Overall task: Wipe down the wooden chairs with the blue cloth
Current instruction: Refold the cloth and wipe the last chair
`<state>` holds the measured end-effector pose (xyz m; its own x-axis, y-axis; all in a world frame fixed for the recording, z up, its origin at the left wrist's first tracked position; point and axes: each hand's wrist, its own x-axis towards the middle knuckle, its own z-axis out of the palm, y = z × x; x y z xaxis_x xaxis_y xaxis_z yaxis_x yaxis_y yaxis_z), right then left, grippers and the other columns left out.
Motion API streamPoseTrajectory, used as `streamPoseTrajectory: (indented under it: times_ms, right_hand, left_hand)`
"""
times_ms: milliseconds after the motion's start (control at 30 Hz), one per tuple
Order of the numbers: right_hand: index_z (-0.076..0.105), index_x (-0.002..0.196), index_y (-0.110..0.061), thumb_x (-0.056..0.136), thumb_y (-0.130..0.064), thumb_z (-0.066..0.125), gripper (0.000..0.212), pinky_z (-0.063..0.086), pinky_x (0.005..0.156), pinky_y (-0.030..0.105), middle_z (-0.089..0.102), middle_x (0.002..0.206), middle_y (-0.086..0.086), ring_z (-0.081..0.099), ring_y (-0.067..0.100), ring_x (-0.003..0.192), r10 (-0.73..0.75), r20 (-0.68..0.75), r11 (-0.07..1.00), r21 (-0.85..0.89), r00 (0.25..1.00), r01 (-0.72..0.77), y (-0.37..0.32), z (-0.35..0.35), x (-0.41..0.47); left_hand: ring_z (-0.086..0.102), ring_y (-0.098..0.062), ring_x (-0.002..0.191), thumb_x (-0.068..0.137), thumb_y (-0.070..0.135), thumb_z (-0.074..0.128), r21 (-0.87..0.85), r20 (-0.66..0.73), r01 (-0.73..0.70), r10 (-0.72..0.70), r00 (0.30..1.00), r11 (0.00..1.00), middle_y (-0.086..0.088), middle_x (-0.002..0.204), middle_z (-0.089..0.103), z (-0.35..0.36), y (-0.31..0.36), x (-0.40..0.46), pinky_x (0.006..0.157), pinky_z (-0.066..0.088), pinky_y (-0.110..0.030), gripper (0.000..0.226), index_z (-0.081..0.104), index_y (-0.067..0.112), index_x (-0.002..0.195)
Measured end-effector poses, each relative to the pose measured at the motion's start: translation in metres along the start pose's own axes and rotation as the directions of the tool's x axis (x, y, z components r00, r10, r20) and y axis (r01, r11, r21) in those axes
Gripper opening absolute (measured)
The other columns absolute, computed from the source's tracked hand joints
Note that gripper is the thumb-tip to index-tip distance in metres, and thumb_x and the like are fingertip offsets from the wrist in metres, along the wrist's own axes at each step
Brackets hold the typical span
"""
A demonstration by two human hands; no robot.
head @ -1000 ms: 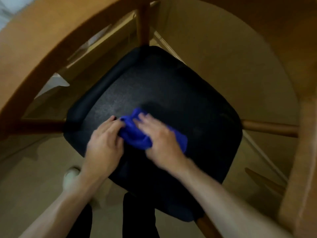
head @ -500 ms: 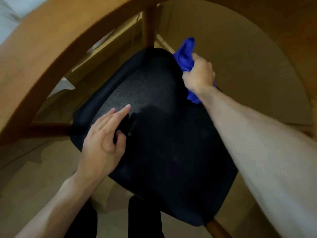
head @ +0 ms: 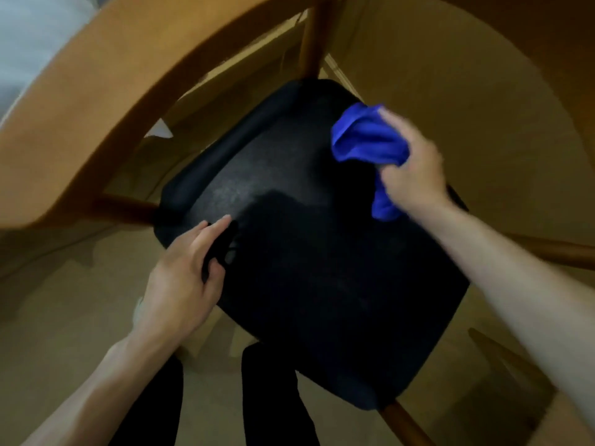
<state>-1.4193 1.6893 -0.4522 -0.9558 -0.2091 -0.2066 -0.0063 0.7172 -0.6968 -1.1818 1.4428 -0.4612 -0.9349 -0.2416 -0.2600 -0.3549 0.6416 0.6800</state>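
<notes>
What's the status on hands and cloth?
Right hand grips blue cloth at seat's far edge. Left hand open, fingers over seat. Nothing in the way.

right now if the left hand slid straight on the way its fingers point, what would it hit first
Likely nothing solid at first: the left hand points up and right across the black seat, so it would slide along it toward the blue cloth in the right hand. Depth is unclear.

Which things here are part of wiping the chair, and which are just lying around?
Job: cloth, gripped in right hand; chair seat; wooden chair frame; left hand over seat edge.
Lying about: white scrap on floor.
</notes>
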Motion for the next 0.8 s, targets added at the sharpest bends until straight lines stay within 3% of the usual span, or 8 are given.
streamPoseTrajectory:
  times_ms: [167, 267, 333, 500, 533, 600, 667, 800]
  right_hand:
    - [0.05, 0.143, -0.023, 0.081, -0.01, 0.057, 0.064, 0.031, 0.107, 0.024, 0.049, 0.148, -0.005, 0.05, 0.027, 0.125, -0.003, -0.069, 0.947, -0.319, 0.998, -0.02, -0.008, 0.052, -0.014]
    - [0.051, 0.142, -0.03, 0.068, -0.005, 0.061, 0.079, 0.043, 0.096, 0.039, 0.045, 0.151, -0.012, 0.049, 0.023, 0.116, -0.113, 0.067, 0.947, -0.294, 0.991, 0.128, -0.035, 0.117, -0.108]
    - [0.052, 0.139, -0.035, 0.064, -0.004, 0.067, 0.082, 0.042, 0.083, 0.037, 0.045, 0.149, -0.016, 0.046, 0.018, 0.11, -0.202, 0.194, 0.929, -0.272, 0.96, 0.25, -0.048, 0.144, -0.167]
    - [0.058, 0.136, -0.031, 0.073, -0.006, 0.072, 0.069, 0.036, 0.081, 0.035, 0.049, 0.147, -0.012, 0.048, 0.018, 0.12, -0.405, 0.645, 0.799, -0.097, 0.649, 0.594, -0.037, 0.138, -0.242]
    - [0.058, 0.136, -0.031, 0.073, -0.005, 0.072, 0.069, 0.036, 0.083, 0.034, 0.05, 0.147, -0.011, 0.049, 0.018, 0.121, -0.411, 0.641, 0.803, -0.082, 0.648, 0.591, -0.033, 0.128, -0.241]
    - [0.061, 0.134, -0.025, 0.069, 0.001, 0.071, 0.071, 0.042, 0.093, 0.035, 0.054, 0.144, -0.006, 0.053, 0.018, 0.121, -0.381, 0.496, 0.888, -0.04, 0.78, 0.459, -0.031, 0.112, -0.222]
    - [0.062, 0.133, -0.017, 0.068, 0.008, 0.062, 0.07, 0.037, 0.109, 0.026, 0.057, 0.141, 0.002, 0.054, 0.018, 0.124, -0.294, 0.184, 0.95, -0.052, 0.938, 0.308, -0.025, 0.089, -0.176]
    - [0.055, 0.139, -0.011, 0.079, 0.0, 0.055, 0.061, 0.028, 0.111, 0.018, 0.054, 0.143, 0.007, 0.049, 0.023, 0.132, -0.013, -0.167, 0.973, -0.228, 0.986, -0.026, 0.005, 0.031, -0.089]
  left_hand:
    - [0.044, -0.018, 0.131, 0.088, 0.005, 0.056, 0.073, -0.027, 0.121, -0.119, 0.992, 0.99, -0.004, 0.137, 0.055, -0.005, -0.018, -0.048, 0.104, 0.036, -0.031, 0.063, 0.041, 0.028, 0.144]
    - [0.047, -0.016, 0.125, 0.087, 0.005, 0.055, 0.086, 0.017, 0.151, -0.153, 0.988, 0.985, 0.001, 0.134, 0.056, -0.009, -0.031, -0.074, 0.099, 0.036, -0.026, 0.064, 0.04, 0.03, 0.144]
    - [0.048, -0.016, 0.125, 0.086, 0.003, 0.055, 0.059, 0.043, 0.169, -0.172, 0.984, 0.984, 0.002, 0.136, 0.055, -0.012, -0.039, -0.081, 0.098, 0.038, -0.027, 0.067, 0.039, 0.032, 0.145]
    - [0.051, -0.02, 0.124, 0.086, 0.003, 0.056, 0.089, 0.062, 0.142, -0.147, 0.987, 0.986, -0.001, 0.136, 0.056, -0.019, -0.054, -0.092, 0.098, 0.041, -0.033, 0.07, 0.036, 0.033, 0.147]
    - [0.05, -0.02, 0.124, 0.086, 0.004, 0.056, 0.09, 0.07, 0.137, -0.144, 0.987, 0.986, 0.0, 0.136, 0.055, -0.02, -0.055, -0.093, 0.098, 0.041, -0.032, 0.071, 0.034, 0.034, 0.147]
    - [0.049, -0.02, 0.126, 0.086, 0.005, 0.056, 0.085, 0.077, 0.114, -0.12, 0.99, 0.99, 0.001, 0.138, 0.054, -0.02, -0.057, -0.095, 0.097, 0.04, -0.031, 0.072, 0.033, 0.036, 0.147]
    - [0.049, -0.02, 0.125, 0.087, 0.007, 0.056, 0.085, 0.084, 0.089, -0.096, 0.992, 0.992, 0.001, 0.136, 0.055, -0.021, -0.062, -0.097, 0.096, 0.04, -0.031, 0.071, 0.032, 0.037, 0.147]
    - [0.047, -0.02, 0.127, 0.089, 0.009, 0.055, 0.092, 0.121, 0.039, -0.05, 0.991, 0.995, 0.001, 0.137, 0.054, -0.025, -0.063, -0.102, 0.099, 0.039, -0.035, 0.07, 0.031, 0.04, 0.147]
